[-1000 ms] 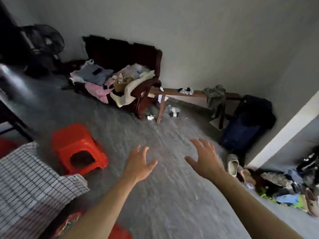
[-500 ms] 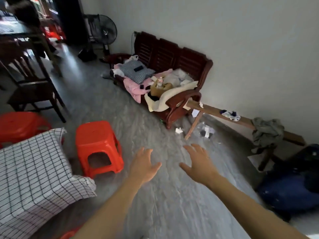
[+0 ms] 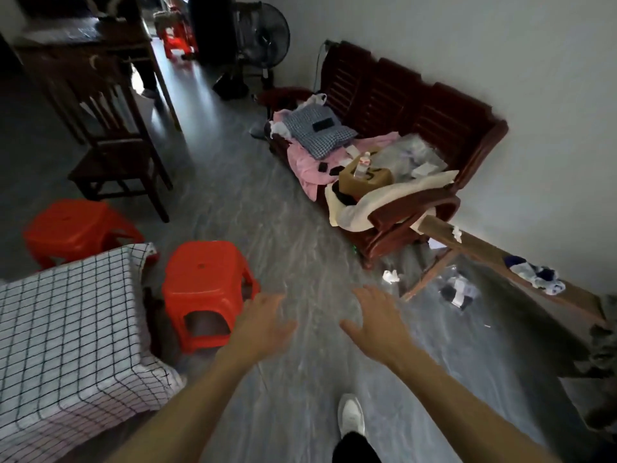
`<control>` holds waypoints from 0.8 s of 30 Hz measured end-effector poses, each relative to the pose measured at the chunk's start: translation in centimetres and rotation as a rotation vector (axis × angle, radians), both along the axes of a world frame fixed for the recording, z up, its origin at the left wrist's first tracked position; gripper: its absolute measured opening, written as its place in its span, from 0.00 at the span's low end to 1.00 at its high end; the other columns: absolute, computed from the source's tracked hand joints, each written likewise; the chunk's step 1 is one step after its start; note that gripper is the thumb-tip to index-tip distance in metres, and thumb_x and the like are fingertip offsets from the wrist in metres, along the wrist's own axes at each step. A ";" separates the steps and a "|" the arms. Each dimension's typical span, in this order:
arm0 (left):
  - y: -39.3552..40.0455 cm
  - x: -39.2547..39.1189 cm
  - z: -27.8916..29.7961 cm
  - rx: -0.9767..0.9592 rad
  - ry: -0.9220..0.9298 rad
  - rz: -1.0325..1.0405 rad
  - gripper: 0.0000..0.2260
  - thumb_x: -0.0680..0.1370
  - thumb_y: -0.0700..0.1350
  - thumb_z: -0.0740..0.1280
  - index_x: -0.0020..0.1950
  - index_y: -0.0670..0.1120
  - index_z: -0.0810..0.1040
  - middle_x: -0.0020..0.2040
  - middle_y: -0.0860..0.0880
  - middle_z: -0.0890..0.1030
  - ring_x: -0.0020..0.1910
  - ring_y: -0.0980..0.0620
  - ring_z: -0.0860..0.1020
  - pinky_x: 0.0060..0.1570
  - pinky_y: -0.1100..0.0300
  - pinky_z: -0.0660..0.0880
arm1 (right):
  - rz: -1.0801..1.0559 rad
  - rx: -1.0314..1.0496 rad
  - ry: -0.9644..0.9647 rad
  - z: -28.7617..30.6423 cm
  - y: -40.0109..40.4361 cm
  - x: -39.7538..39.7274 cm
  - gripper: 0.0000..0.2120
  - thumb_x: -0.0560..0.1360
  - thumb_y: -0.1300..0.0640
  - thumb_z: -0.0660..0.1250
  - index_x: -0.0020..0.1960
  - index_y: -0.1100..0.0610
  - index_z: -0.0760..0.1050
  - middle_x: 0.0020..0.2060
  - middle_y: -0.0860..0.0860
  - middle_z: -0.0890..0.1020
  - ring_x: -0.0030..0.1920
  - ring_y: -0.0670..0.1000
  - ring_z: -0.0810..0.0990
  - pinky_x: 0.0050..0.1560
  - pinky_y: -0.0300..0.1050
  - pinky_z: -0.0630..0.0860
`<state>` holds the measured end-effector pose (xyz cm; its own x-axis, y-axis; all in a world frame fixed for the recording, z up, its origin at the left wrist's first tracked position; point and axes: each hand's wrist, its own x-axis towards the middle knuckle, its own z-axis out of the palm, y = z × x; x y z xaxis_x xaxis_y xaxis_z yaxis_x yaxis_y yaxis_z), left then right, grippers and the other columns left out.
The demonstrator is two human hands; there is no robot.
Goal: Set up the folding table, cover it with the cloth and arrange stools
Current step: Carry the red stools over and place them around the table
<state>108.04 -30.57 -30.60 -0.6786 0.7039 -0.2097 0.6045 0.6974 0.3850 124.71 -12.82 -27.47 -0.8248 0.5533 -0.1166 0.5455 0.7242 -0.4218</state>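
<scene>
The folding table stands at the lower left under a white checked cloth (image 3: 66,332) that drapes over its corner. A red plastic stool (image 3: 205,289) sits on the floor just right of the table. Another red stool (image 3: 78,228) stands behind the table, partly hidden by the cloth. My left hand (image 3: 263,324) hovers open, palm down, just right of the near stool and holds nothing. My right hand (image 3: 377,324) is also open and empty, stretched out over the bare floor.
A dark wooden chair (image 3: 113,152) and table (image 3: 83,51) stand at the back left. A cluttered wooden sofa (image 3: 400,105) lines the right wall, with a low wooden bench (image 3: 494,259) beside it. A fan (image 3: 263,38) and another red stool (image 3: 177,38) are far back. My white shoe (image 3: 350,417) is below.
The view has swung left: the sofa and bench slid to the right and the second red stool, chair and dark table came into view. Both hands stay open and empty in front of me.
</scene>
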 end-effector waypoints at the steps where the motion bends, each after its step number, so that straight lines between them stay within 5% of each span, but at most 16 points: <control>1: 1.6 -0.9 0.0 -0.023 -0.009 0.017 0.39 0.66 0.70 0.54 0.71 0.48 0.69 0.67 0.44 0.72 0.65 0.42 0.71 0.66 0.49 0.67 | 0.024 -0.010 0.004 -0.5 1.9 -1.4 0.33 0.76 0.42 0.66 0.76 0.50 0.59 0.73 0.51 0.64 0.74 0.55 0.59 0.73 0.53 0.60; 4: 6.3 -3.8 -0.5 -0.077 -0.024 0.084 0.34 0.70 0.66 0.60 0.69 0.47 0.71 0.67 0.43 0.72 0.65 0.41 0.71 0.65 0.48 0.68 | 0.104 -0.021 0.005 -1.4 7.5 -5.9 0.35 0.73 0.38 0.63 0.75 0.51 0.62 0.72 0.53 0.66 0.73 0.56 0.62 0.72 0.54 0.61; 11: 13.3 -12.8 0.1 -0.062 -0.011 0.307 0.31 0.66 0.70 0.55 0.61 0.52 0.73 0.61 0.49 0.76 0.60 0.43 0.74 0.59 0.48 0.71 | 0.268 0.005 0.028 0.8 19.0 -16.9 0.36 0.74 0.40 0.66 0.76 0.53 0.61 0.74 0.57 0.64 0.75 0.58 0.59 0.74 0.52 0.59; 18: 18.2 -20.6 -0.6 -0.100 0.014 0.438 0.33 0.67 0.68 0.54 0.63 0.50 0.72 0.60 0.44 0.76 0.58 0.41 0.73 0.58 0.49 0.71 | 0.344 -0.051 0.035 0.2 24.7 -29.0 0.35 0.73 0.40 0.67 0.75 0.50 0.61 0.74 0.56 0.64 0.74 0.57 0.60 0.71 0.58 0.64; 24: 23.7 -30.3 -1.9 -0.033 -0.037 0.509 0.28 0.75 0.60 0.65 0.71 0.48 0.68 0.67 0.42 0.73 0.65 0.41 0.70 0.64 0.50 0.69 | 0.399 0.015 -0.061 -0.6 28.9 -39.5 0.36 0.72 0.38 0.66 0.76 0.49 0.61 0.74 0.56 0.64 0.74 0.57 0.61 0.71 0.56 0.64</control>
